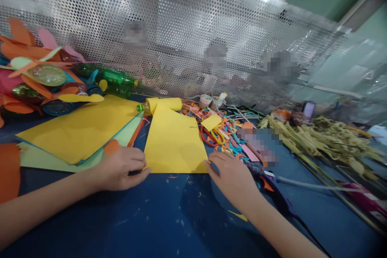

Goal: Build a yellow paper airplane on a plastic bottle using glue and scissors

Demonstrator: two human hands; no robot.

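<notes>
A yellow paper sheet (173,141) lies on the blue table (157,217), its far end rolled around a small green-capped bottle (151,106). My left hand (121,168) pinches the sheet's near left corner, fingers closed on the edge. My right hand (231,177) rests at the near right corner, its fingers curled and touching the paper's edge. Both hands lie low on the table.
A stack of yellow and light green sheets (75,133) lies to the left. Red-handled scissors (211,135) sit among paper scraps right of the sheet. Green bottles (111,78) and paper flowers (36,72) stand far left. Dried stalks (320,141) lie right. A perforated metal screen (193,28) closes the back.
</notes>
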